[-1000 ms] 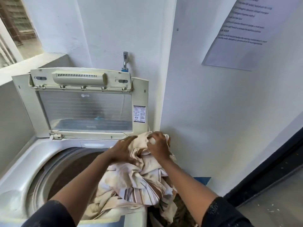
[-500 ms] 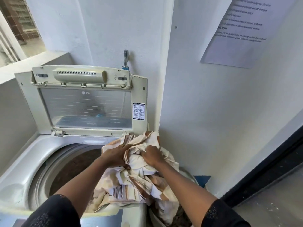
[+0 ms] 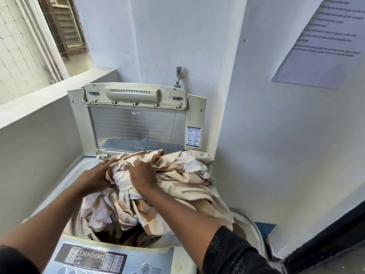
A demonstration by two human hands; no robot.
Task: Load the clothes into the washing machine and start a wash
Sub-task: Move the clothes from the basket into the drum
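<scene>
Clothes (image 3: 177, 186), a cream-and-brown bundle, hang over the open tub of the washing machine (image 3: 94, 258) and spill past its right edge. The left hand (image 3: 96, 177) grips the bundle's left side, fingers curled into the cloth. Just beside it, the right hand (image 3: 143, 175) clutches the top. The raised lid (image 3: 138, 127) stands behind, and a printed sheet (image 3: 320, 46) hangs on the right wall.
</scene>
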